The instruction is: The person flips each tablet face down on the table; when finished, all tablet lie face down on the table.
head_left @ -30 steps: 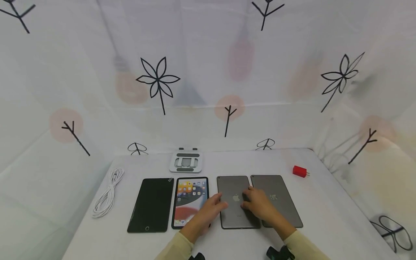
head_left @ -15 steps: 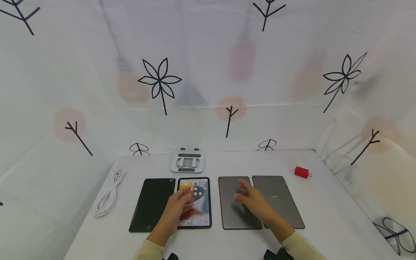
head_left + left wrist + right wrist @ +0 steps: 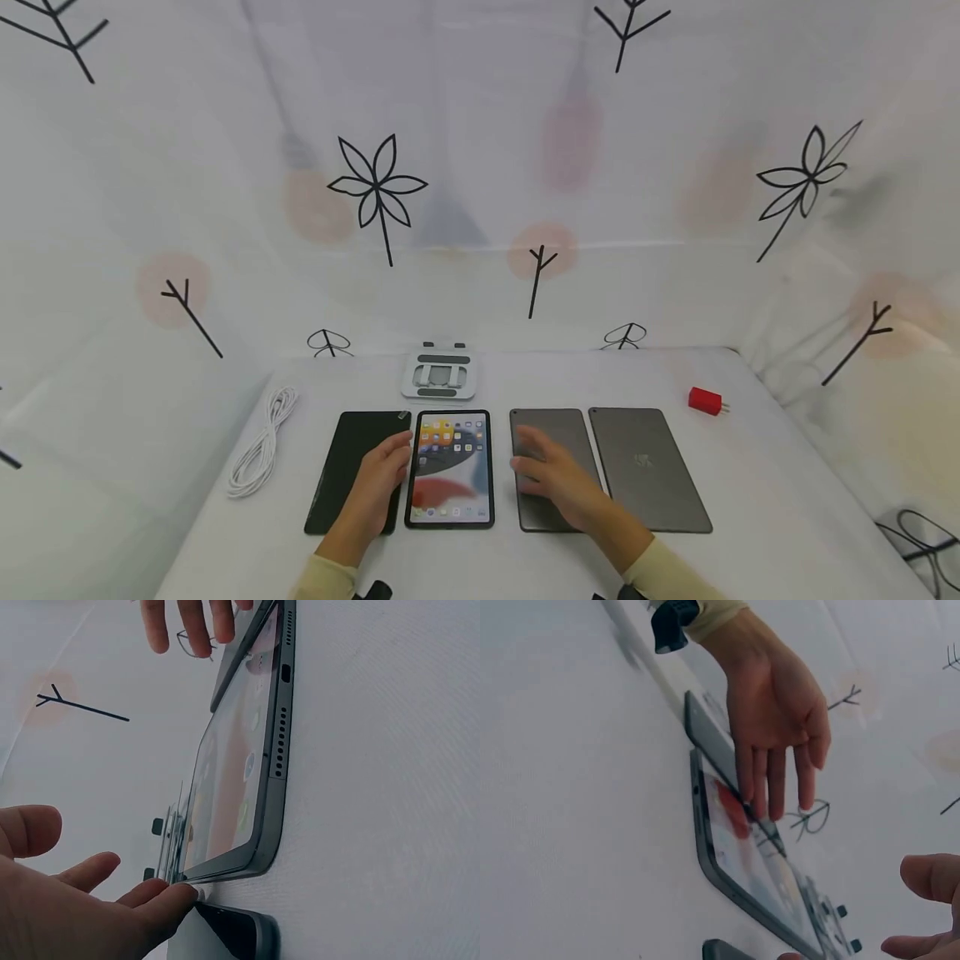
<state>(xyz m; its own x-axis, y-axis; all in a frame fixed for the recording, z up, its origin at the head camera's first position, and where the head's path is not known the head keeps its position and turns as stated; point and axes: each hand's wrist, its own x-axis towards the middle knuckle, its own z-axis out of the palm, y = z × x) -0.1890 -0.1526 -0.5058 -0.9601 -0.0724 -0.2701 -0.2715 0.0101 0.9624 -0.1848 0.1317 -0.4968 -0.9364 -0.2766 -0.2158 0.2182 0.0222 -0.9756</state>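
Observation:
A tablet with a lit home screen (image 3: 459,467) lies face up between my hands. Just to its left my left hand (image 3: 371,483) is held over a dark tablet (image 3: 347,454), fingers extended along the lit tablet's left edge; the left wrist view shows fingertips very close to that tablet's corner, though contact is unclear. My right hand (image 3: 564,483), fingers apart and gripping nothing, hovers over a grey tablet (image 3: 566,423) lying back up, partly covering it. Another grey tablet (image 3: 648,467) with a logo on its back lies further right.
Behind the tablets stands a white and grey folded stand (image 3: 439,373). A coiled white cable (image 3: 261,446) lies at the left side of the white table (image 3: 480,567), and a red plug adapter (image 3: 707,401) at the back right. Patterned cloth walls surround the table.
My left hand moved left, off the right grey tablet area, across the lit screen, to over the dark tablet. My right hand drew left and slightly down over the grey tablet. The tablets stayed put.

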